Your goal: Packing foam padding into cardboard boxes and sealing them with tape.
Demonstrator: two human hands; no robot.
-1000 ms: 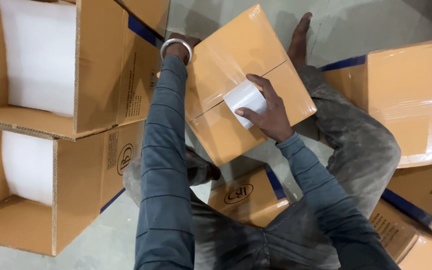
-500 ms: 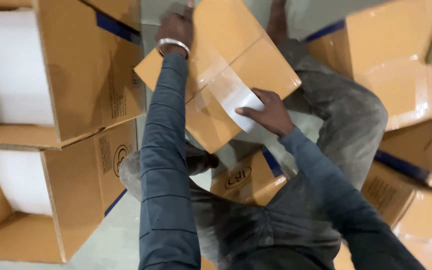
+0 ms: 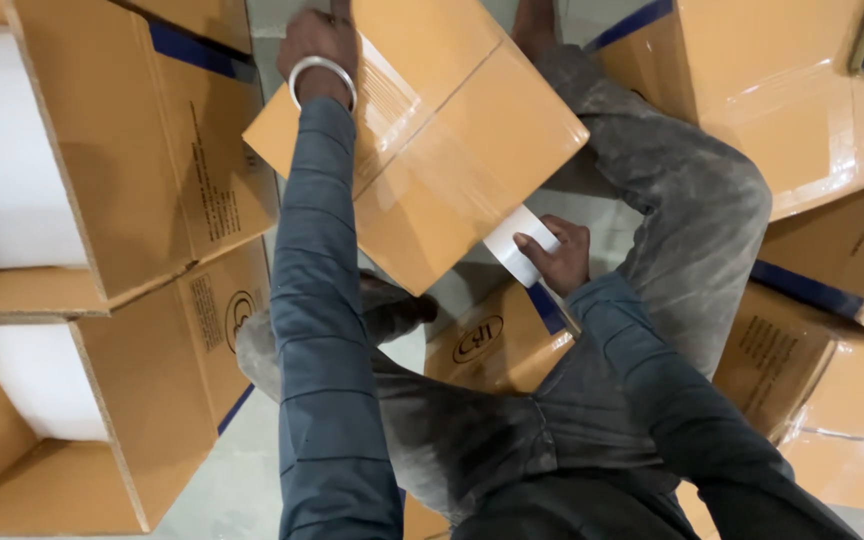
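- The closed box [image 3: 452, 150] sits in the middle, tilted so one corner points down toward the person's lap; it is brown cardboard with a seam running across its top and a shiny band of clear tape laid over it.
- The left hand [image 3: 317, 45] rests on the box's far left edge, near the top of the frame, with a metal bangle [image 3: 322, 75] on the wrist; its fingers lie over the edge, but whether they are curled or flat cannot be told.
- The right hand [image 3: 555, 255] is just off the box's lower right edge, fingers closed around a white roll of tape [image 3: 514, 243] (the thumb lies across the roll's face).
- The roll touches the box's lower edge, where the tape band comes off the top.
- A smaller box [image 3: 492, 345] with a round printed mark lies beneath, between the person's knees.
- Open cartons [image 3: 182, 200] holding white foam [image 3: 12, 190] stand at left.
- More taped boxes [image 3: 792, 110] crowd the right side, just beside the person's bent leg.
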